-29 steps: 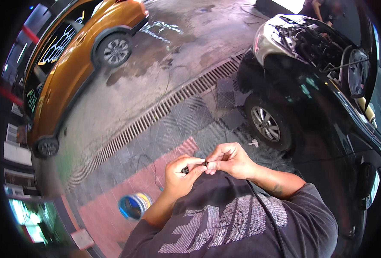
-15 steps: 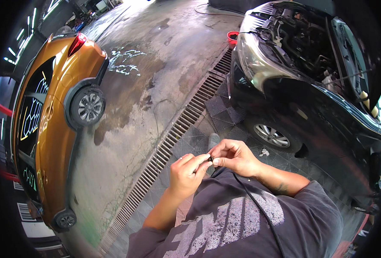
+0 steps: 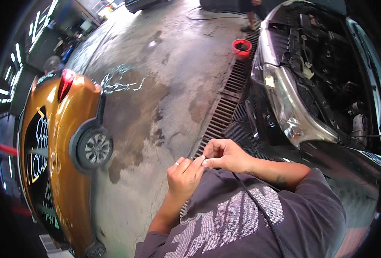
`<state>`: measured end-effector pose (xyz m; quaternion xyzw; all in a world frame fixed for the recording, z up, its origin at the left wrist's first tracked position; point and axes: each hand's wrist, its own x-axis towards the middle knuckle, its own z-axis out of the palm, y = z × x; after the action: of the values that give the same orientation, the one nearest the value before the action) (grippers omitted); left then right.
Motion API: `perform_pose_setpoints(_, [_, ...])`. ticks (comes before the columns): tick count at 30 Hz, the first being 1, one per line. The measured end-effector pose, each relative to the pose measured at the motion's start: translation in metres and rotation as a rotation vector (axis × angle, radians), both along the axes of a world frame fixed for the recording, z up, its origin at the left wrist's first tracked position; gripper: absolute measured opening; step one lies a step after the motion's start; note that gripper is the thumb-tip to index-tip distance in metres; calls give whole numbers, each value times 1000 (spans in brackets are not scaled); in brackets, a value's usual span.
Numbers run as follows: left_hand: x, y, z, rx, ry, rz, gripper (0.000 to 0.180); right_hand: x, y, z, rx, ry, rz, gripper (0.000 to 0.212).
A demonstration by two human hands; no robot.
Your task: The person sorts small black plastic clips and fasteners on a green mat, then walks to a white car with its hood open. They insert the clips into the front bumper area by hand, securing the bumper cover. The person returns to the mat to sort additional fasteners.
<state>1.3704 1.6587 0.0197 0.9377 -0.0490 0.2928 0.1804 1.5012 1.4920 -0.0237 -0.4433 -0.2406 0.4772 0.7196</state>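
Black cord (image 3: pixel 259 206), running down-right from pinching hands

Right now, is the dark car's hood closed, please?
No, the dark car's hood is up, leaving its engine bay exposed.

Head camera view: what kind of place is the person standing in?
Most likely a car repair garage. A dark car stands with its engine bay exposed, an orange car is parked on the stained concrete floor, and a long drain grate runs across it.
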Motion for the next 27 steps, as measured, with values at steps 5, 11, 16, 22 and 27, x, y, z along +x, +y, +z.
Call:
perform_pose_setpoints(5, [134, 74, -31, -167, 6, -267, 32, 97, 44, -17, -39, 83, -152, 21])
perform_pose_setpoints(11, [317, 172, -54, -275, 177, -631, 39, 217, 109, -45, -45, 114, -407, 17])
perform_pose_setpoints(16, [466, 245, -51, -254, 279, -895, 41, 289, 180, -52, 2, 165, -745, 16])
perform_pose_setpoints(22, [587, 259, -53, -272, 232, -1236, 32, 325, 237, -29, -181, 204, -1260, 25])
perform_pose_setpoints(27, [640, 242, -60, -295, 242, -1409, 25, 349, 242, -39, -140, 255, -1396, 27])
